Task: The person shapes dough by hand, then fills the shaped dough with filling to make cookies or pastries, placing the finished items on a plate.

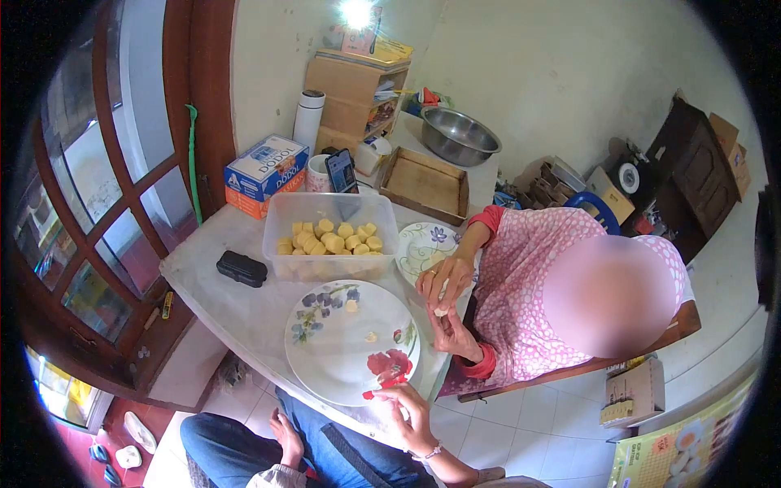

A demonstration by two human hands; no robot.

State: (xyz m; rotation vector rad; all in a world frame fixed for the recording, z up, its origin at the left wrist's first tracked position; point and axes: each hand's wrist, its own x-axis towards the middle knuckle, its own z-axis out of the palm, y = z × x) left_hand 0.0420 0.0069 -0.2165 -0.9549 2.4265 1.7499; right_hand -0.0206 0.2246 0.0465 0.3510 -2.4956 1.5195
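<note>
My left hand (287,439) rests on my jeans at the lap, its fingers stretched out and holding nothing. At the near rim of a large floral plate (325,358), my right hand (413,419) has its fingers curled, with a small pale bit between them that I cannot make out. Two small pale yellow pieces (351,307) lie on the plate. Behind it, a clear plastic tub (281,215) holds many short yellow dough cylinders (333,241). To the right, a co-worker's hands (451,285) press a pale lump above a second floral plate (413,259).
On the white table stand a black case (242,268), a DODOL box (267,172), a mug (317,175), a propped phone (342,171), a cardboard tray (425,185), a steel basin (460,136) and a white flask (308,119). A co-worker sits at the right edge.
</note>
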